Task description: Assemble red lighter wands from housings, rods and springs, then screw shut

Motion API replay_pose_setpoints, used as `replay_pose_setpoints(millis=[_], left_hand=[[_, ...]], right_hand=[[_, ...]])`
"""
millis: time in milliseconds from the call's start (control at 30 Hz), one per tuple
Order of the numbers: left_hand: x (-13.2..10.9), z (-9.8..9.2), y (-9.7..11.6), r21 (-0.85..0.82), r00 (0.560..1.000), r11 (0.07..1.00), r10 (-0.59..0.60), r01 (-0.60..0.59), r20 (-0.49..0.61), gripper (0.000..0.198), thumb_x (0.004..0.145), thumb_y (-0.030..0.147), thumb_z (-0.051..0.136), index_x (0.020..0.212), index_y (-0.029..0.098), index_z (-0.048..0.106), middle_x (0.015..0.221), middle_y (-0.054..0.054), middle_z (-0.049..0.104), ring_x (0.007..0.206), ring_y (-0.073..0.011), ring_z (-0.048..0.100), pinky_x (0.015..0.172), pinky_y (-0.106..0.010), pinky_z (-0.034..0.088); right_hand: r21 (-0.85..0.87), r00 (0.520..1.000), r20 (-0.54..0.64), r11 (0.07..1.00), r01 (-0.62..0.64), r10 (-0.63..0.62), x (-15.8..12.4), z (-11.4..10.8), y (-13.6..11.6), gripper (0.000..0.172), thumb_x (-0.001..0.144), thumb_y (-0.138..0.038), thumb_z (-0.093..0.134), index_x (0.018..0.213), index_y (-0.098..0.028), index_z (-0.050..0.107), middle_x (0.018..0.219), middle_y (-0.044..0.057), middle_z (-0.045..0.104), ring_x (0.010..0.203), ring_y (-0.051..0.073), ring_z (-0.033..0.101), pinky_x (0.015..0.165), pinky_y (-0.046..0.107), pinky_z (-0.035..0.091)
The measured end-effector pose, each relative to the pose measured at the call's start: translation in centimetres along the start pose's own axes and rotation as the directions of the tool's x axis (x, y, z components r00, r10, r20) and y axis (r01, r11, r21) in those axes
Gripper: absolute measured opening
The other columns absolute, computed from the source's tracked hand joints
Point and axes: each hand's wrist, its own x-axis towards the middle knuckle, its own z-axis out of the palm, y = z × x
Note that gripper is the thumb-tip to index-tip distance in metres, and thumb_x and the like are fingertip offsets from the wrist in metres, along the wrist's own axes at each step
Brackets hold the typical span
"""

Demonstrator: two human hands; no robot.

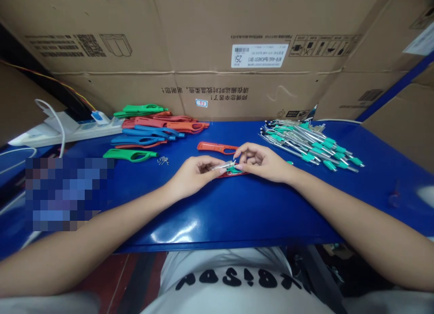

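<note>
My left hand (199,174) is closed, thumb and fingers pinching a slim silvery metal tube (222,166). At the tube's right end, the fingertips of my right hand (259,161) are pinched together beside a small white wire end; the fingers hide most of what they hold. Under both hands lies a red plastic handle shell (224,174) with a green part (233,170) in it, partly covered. Just behind my hands, another red handle shell (214,146) rests on the blue table, its right end hidden by my right hand.
Green, red and blue handle shells (149,130) lie stacked at the left, beside a small heap of screws (163,160). At the right is a pile of metal tubes with green parts and wires (313,144). A power strip (81,132) and cardboard (210,60) border the table.
</note>
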Motion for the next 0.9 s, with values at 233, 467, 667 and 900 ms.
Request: replay_pose_setpoints(millis=[233,467,667,900], left_hand=[[0.03,-0.03,-0.07,0.012,1.000,1.000,0.020,-0.020,0.012,0.039,0.083,0.043,0.075,0.109,0.014,0.076,0.109,-0.011,0.077,0.097,-0.0236,0.072,0.090,-0.036,0.054],[-0.01,0.07,0.17,0.015,1.000,1.000,0.019,-0.019,0.004,0.039,0.083,0.044,0.075,0.108,0.015,0.077,0.108,-0.010,0.078,0.095,-0.0230,0.072,0.088,-0.034,0.055],[0.03,-0.15,0.52,0.006,0.999,1.000,0.016,-0.016,-0.029,0.041,0.082,0.048,0.075,0.107,0.016,0.078,0.098,-0.007,0.079,0.078,-0.0172,0.068,0.072,-0.027,0.053],[0.10,-0.06,0.45,-0.006,0.998,1.000,0.017,-0.017,-0.065,0.040,0.082,0.048,0.075,0.105,0.016,0.079,0.092,-0.007,0.078,0.068,-0.0128,0.061,0.062,-0.024,0.047]], right_hand=[[-0.043,0.999,0.032,0.999,-0.001,0.002,-0.03,-0.05,-0.22,0.027,0.086,-0.035,0.073,0.104,-0.018,0.063,0.077,-0.002,0.060,0.065,0.009,0.056,0.059,0.022,0.044],[-0.016,0.999,0.025,0.999,-0.028,0.028,-0.03,0.09,-0.50,0.033,0.083,-0.038,0.077,0.105,-0.018,0.063,0.076,-0.002,0.061,0.066,0.010,0.057,0.059,0.023,0.045],[0.113,0.997,0.006,0.990,-0.078,0.078,0.15,-0.20,-0.17,0.038,0.087,-0.043,0.072,0.110,-0.020,0.052,0.071,-0.005,0.064,0.045,0.005,0.047,0.042,0.020,0.036],[0.113,0.991,0.039,0.985,-0.130,0.127,0.04,-0.62,-0.71,0.030,0.083,-0.040,0.076,0.093,-0.016,0.060,0.074,-0.001,0.069,0.046,0.005,0.051,0.040,0.018,0.040]])
